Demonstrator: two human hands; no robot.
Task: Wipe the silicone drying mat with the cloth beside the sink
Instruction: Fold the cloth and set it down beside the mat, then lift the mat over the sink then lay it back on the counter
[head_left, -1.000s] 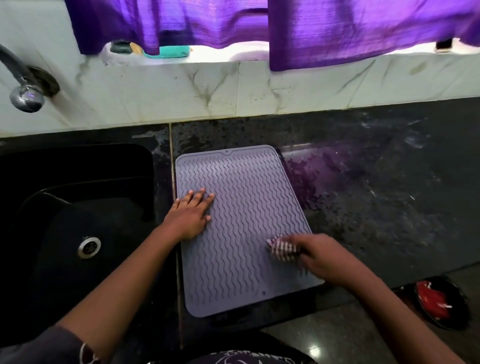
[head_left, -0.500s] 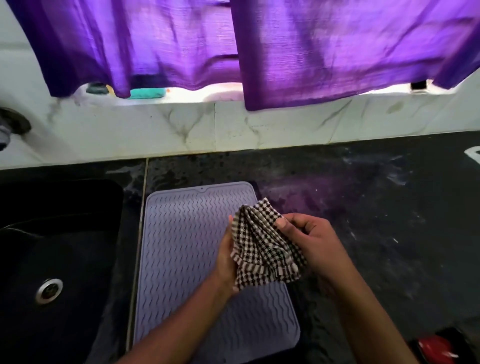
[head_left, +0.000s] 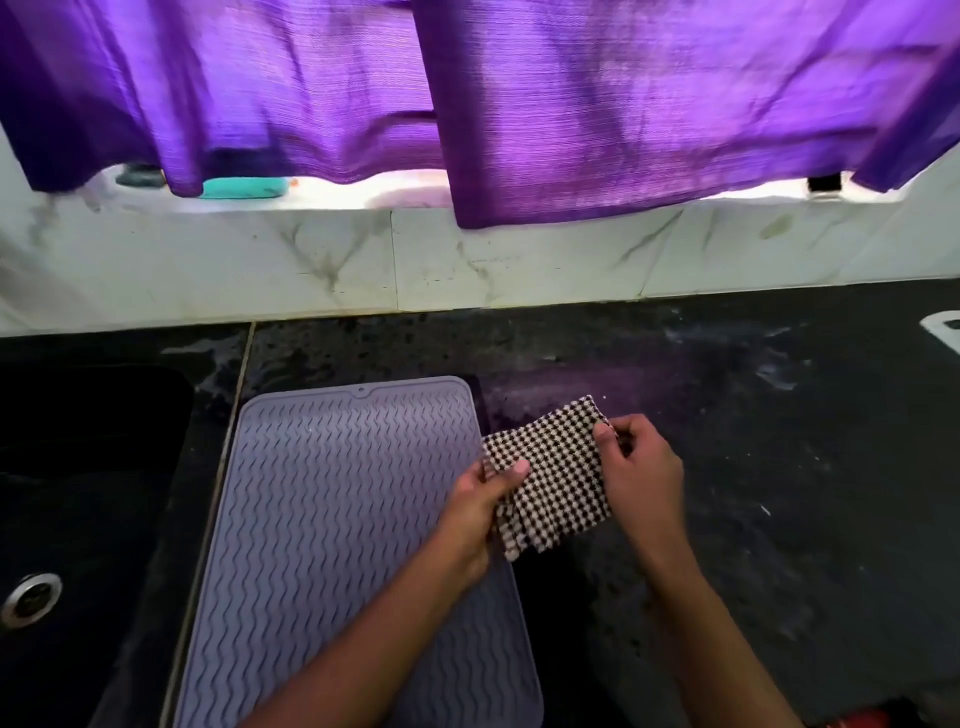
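Closest in, two bare forearms reach up from the bottom edge, and a scrap of something red (head_left: 857, 719) shows at the lower right corner, too cut off to name. The grey silicone drying mat (head_left: 332, 519) lies flat on the dark worktop (head_left: 779, 467), its long side running away from the person, wavy ridges up, just beside the black sink (head_left: 78, 467) on the left, where a metal drain (head_left: 30, 597) glints.

Both hands hold the checked cloth (head_left: 556, 478) stretched between them, over the mat's right edge and the worktop next to it; whether it touches either I cannot tell. The left hand (head_left: 480, 512) pinches the cloth's left edge, thumb on top and fingers tucked behind. The right hand (head_left: 641, 473) grips the upper right corner, fingers curled round it.

Beyond, the worktop is streaked and speckled, with a white thing (head_left: 943, 325) cut off at the right edge. Then comes a pale marbled wall (head_left: 467, 260), a bright window ledge with a teal object (head_left: 244, 188) and a small dark one (head_left: 824, 184), and purple curtains (head_left: 571, 104) hanging over it.
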